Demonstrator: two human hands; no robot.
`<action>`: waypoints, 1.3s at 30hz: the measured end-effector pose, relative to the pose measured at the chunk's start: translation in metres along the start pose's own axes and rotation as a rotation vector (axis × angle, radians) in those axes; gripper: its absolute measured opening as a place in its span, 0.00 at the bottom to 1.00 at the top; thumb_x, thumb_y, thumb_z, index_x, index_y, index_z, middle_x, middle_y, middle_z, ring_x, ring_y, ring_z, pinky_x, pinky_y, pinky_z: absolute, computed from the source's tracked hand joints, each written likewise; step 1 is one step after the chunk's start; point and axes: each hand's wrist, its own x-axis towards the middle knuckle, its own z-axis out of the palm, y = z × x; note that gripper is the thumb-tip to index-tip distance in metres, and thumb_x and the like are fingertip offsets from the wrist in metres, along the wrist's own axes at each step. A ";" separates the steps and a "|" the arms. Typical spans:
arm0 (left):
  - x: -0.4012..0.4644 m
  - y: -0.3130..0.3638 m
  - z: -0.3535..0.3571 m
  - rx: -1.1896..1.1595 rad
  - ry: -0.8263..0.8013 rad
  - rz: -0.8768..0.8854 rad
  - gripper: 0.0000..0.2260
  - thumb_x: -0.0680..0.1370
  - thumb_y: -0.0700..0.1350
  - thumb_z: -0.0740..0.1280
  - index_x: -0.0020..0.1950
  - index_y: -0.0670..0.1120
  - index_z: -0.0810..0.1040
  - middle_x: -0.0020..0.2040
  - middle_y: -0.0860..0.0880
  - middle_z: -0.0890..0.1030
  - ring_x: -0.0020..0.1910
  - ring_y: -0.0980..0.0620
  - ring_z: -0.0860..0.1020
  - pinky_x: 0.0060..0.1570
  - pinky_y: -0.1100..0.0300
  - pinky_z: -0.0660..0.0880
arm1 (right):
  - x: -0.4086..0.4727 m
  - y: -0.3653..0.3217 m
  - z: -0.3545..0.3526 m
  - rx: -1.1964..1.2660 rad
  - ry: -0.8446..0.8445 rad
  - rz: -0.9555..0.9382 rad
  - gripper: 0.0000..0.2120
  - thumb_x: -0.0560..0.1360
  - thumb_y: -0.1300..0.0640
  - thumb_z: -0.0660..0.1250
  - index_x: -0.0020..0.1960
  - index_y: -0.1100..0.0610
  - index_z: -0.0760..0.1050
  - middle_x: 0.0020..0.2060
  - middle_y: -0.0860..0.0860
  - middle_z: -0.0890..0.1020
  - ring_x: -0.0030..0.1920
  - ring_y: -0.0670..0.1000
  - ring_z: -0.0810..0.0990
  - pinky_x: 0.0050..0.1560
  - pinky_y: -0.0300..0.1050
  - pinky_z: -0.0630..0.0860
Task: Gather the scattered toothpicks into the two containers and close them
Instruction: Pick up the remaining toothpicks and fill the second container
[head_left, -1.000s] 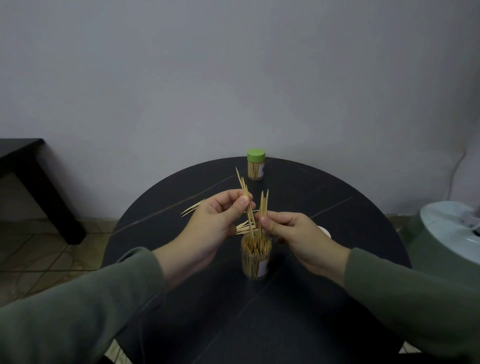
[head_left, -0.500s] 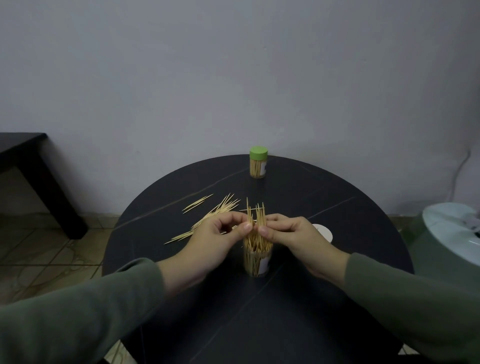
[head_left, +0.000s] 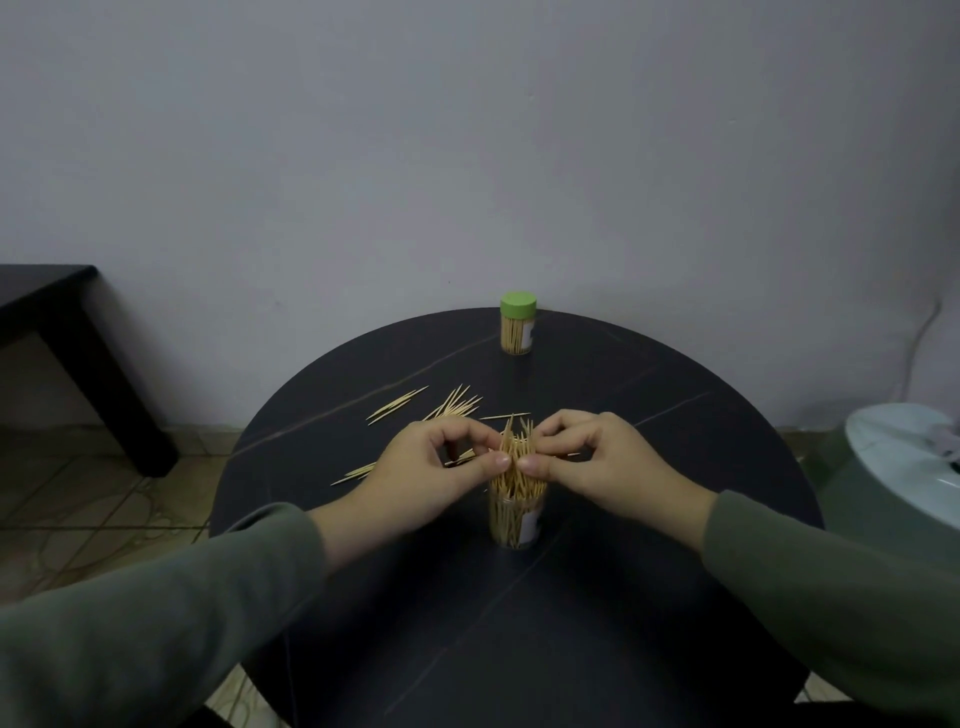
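An open jar (head_left: 516, 522) stands mid-counter (head_left: 597, 623), crammed with upright toothpicks (head_left: 517, 467). The left hand (head_left: 431, 475) and right hand (head_left: 597, 465) meet above it, fingertips pinching the bundle from either side. Loose picks (head_left: 449, 408) lie just behind the left hand. A green-capped jar (head_left: 517, 323), seemingly full, stands at the far edge.

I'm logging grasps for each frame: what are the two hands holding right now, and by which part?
Both the left hand and the right hand pinch the toothpick bundle at its upper part, just above the open container.
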 end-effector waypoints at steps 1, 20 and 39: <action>0.000 -0.001 0.000 -0.017 -0.008 0.001 0.08 0.73 0.46 0.73 0.52 0.50 0.82 0.45 0.49 0.82 0.45 0.50 0.80 0.49 0.55 0.78 | 0.000 0.000 0.000 -0.007 -0.001 0.002 0.04 0.73 0.56 0.73 0.46 0.49 0.84 0.46 0.46 0.80 0.48 0.43 0.80 0.53 0.44 0.78; 0.001 0.001 -0.012 0.806 -0.231 0.598 0.30 0.80 0.61 0.58 0.79 0.52 0.55 0.75 0.56 0.66 0.76 0.55 0.59 0.71 0.55 0.62 | -0.004 0.002 -0.007 -0.307 -0.216 -0.078 0.34 0.64 0.32 0.71 0.66 0.44 0.74 0.63 0.39 0.77 0.65 0.38 0.73 0.70 0.55 0.66; -0.004 0.003 -0.023 0.826 -0.187 0.674 0.22 0.80 0.59 0.59 0.71 0.51 0.72 0.73 0.55 0.70 0.76 0.53 0.60 0.66 0.48 0.68 | -0.004 -0.006 -0.008 -0.262 -0.214 -0.075 0.27 0.64 0.35 0.72 0.59 0.46 0.80 0.53 0.41 0.81 0.57 0.42 0.78 0.62 0.51 0.73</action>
